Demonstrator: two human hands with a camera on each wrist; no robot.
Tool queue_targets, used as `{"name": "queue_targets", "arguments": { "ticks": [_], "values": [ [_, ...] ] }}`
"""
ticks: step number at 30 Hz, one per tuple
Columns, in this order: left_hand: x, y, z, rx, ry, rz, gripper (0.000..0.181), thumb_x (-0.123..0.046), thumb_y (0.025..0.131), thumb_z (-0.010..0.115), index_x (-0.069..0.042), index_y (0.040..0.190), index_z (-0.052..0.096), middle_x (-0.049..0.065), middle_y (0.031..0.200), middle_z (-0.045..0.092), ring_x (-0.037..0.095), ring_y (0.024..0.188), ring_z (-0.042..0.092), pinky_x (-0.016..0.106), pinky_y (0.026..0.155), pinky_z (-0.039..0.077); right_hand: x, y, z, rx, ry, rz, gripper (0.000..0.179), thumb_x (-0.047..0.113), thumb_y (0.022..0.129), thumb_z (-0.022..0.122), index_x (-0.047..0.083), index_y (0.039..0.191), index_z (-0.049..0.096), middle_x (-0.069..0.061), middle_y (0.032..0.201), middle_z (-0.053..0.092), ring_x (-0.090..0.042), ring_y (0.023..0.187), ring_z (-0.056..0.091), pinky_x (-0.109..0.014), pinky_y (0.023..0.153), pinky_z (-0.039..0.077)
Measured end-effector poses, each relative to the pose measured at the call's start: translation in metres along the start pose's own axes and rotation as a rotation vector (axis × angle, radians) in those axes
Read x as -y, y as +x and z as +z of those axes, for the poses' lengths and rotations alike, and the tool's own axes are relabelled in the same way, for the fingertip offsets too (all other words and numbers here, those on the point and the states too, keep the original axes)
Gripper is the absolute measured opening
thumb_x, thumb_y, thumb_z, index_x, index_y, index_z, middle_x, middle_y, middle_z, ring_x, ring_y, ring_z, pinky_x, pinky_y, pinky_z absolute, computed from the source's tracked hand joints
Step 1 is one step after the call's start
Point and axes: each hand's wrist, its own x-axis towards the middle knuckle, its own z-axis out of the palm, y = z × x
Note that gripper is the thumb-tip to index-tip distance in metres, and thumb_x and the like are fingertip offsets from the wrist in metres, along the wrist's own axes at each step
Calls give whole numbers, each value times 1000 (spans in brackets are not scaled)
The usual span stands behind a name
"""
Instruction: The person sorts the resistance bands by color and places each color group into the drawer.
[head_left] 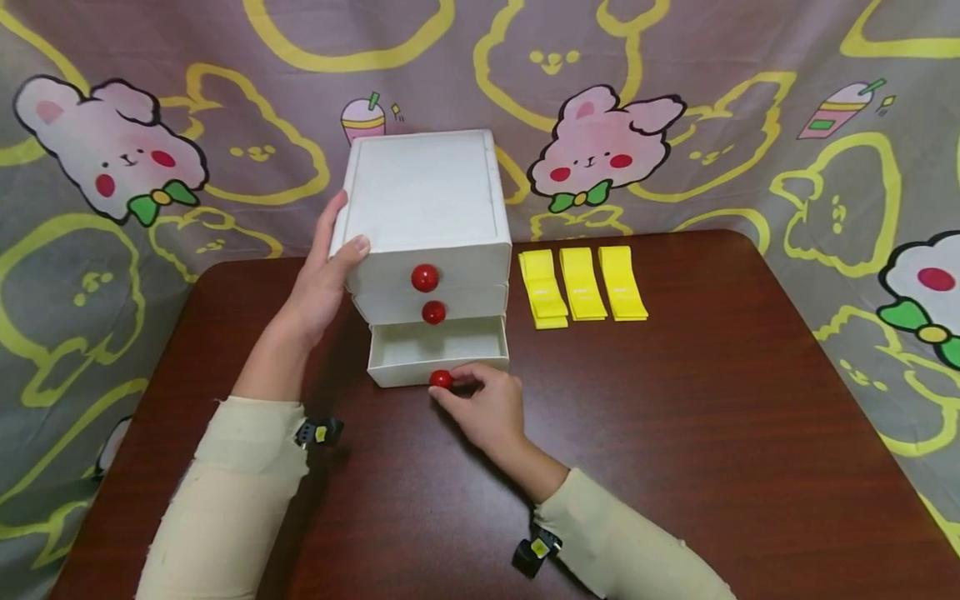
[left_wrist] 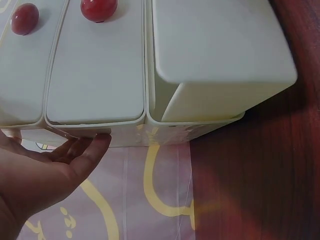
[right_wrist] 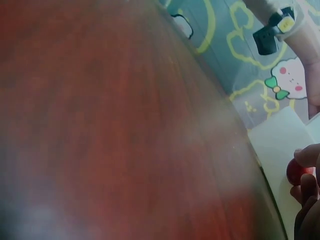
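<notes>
A white three-drawer cabinet (head_left: 423,192) stands on the table with its bottom drawer (head_left: 393,372) pulled out, showing its bare inside. My right hand (head_left: 487,404) pinches the red round knob (head_left: 441,379) of that drawer between thumb and fingers. In the right wrist view only part of the right hand (right_wrist: 309,175) shows at the right edge, on the red knob (right_wrist: 296,172). My left hand (head_left: 315,287) rests against the cabinet's left side, its thumb at the upper front edge. The left wrist view shows the left hand's fingers (left_wrist: 90,155) pressed along the side wall.
Three folded yellow strips (head_left: 583,285) lie side by side right of the cabinet. The upper drawers, with a red knob (head_left: 425,277) and another below it, are in place. A patterned curtain (head_left: 720,108) hangs behind the brown table (head_left: 675,433).
</notes>
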Motion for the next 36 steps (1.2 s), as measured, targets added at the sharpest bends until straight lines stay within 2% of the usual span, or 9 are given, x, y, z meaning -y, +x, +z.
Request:
{"name": "queue_targets", "arguments": {
  "ticks": [6, 13, 36],
  "values": [
    [0, -2, 0, 1, 6, 2, 70, -43, 99, 51, -45, 157, 12, 3, 161, 13, 29, 138, 21, 58, 108, 22, 3, -12, -8, 31, -19, -10, 24, 24, 70, 93, 12, 85, 78, 4, 77, 73, -8, 65, 65, -24, 58, 49],
    [0, 0, 0, -4, 12, 11, 69, -44, 98, 52, -46, 156, 14, 3, 160, 14, 28, 139, 21, 60, 108, 21, 9, -24, -16, 67, -5, -6, 23, 22, 73, 91, 12, 88, 78, 4, 79, 73, -1, 45, 47, -19, 41, 38],
    [1, -1, 0, 9, 8, 17, 68, -44, 99, 51, -46, 156, 14, 0, 161, 12, 28, 143, 15, 63, 111, 15, 17, -52, -23, 101, 57, -8, 20, 15, 76, 89, 11, 93, 79, 7, 83, 74, 5, 42, 42, -14, 36, 32]
  ]
}}
